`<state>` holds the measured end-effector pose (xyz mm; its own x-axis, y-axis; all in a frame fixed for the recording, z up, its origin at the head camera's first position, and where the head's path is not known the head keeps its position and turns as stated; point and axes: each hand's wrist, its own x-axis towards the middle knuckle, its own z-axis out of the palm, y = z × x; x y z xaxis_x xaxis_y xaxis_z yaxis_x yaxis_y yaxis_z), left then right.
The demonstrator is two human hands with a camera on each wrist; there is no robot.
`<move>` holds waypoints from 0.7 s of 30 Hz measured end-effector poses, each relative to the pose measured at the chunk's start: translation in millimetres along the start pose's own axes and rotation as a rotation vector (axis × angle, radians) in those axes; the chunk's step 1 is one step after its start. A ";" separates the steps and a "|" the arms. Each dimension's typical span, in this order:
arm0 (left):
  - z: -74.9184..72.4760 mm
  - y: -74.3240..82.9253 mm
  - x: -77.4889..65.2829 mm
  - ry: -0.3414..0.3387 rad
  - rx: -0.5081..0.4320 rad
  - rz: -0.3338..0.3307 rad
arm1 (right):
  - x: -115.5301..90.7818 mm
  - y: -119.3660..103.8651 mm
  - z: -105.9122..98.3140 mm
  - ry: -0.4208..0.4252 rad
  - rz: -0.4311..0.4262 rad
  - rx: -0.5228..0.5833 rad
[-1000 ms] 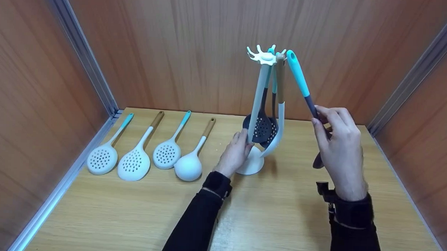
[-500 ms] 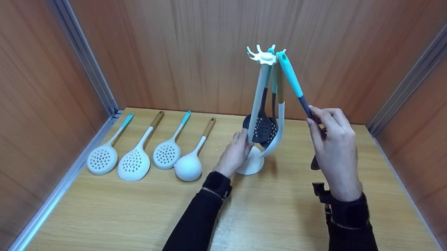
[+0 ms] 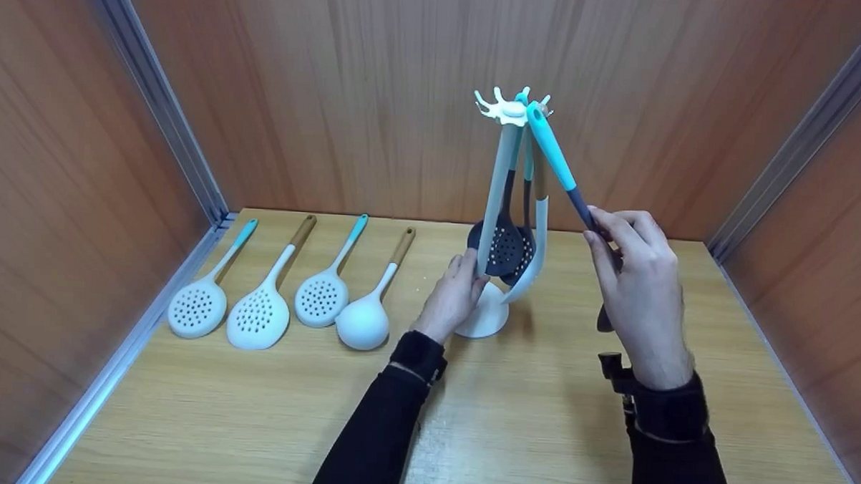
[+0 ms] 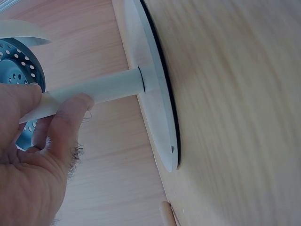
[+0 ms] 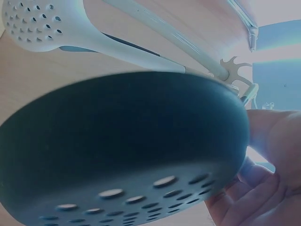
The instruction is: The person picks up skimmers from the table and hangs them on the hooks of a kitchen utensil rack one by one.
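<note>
My left hand (image 3: 451, 296) grips the post of a white utensil stand (image 3: 498, 194), low down; the left wrist view shows thumb and fingers around the post (image 4: 113, 87). With fingers and thumb, my right hand (image 3: 640, 285) pinches the dark neck of a skimmer with a turquoise handle (image 3: 552, 149). That handle's holed end overlaps the stand's hooks (image 3: 539, 110); whether it is on a hook I cannot tell. In the right wrist view, the skimmer's dark perforated head (image 5: 127, 127) fills the foreground. From the stand hang dark skimmers (image 3: 504, 248) and a white skimmer with a brown handle (image 3: 540, 231).
On the table's left lie white skimmers (image 3: 197, 307), (image 3: 258, 316), (image 3: 321, 297) and a white ladle (image 3: 363, 324), handles pointing to the back. Wood-grain panels (image 3: 350, 89) enclose the table (image 3: 524, 424) at the back and both sides.
My right hand has moved left with the skimmer, bringing its turquoise handle end from beside the stand to the hooks at the top. The left hand stays on the post.
</note>
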<state>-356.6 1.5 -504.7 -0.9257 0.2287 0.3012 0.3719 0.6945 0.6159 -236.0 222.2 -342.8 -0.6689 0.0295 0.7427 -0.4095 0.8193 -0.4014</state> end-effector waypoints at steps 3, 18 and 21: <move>0.0 0.1 -0.4 0.005 0.006 0.005 | 0.5 0.2 0.9 0.005 -0.012 0.001; 0.5 0.8 -0.8 0.015 0.002 -0.001 | 0.3 1.5 4.1 -0.015 -0.014 -0.009; 0.4 0.9 -1.3 0.020 0.010 0.008 | 0.8 1.7 4.7 -0.011 -0.019 -0.009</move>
<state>-355.1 2.1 -504.9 -0.9210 0.2210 0.3209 0.3789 0.6994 0.6060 -240.2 220.8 -345.4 -0.6682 0.0075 0.7439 -0.4163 0.8250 -0.3822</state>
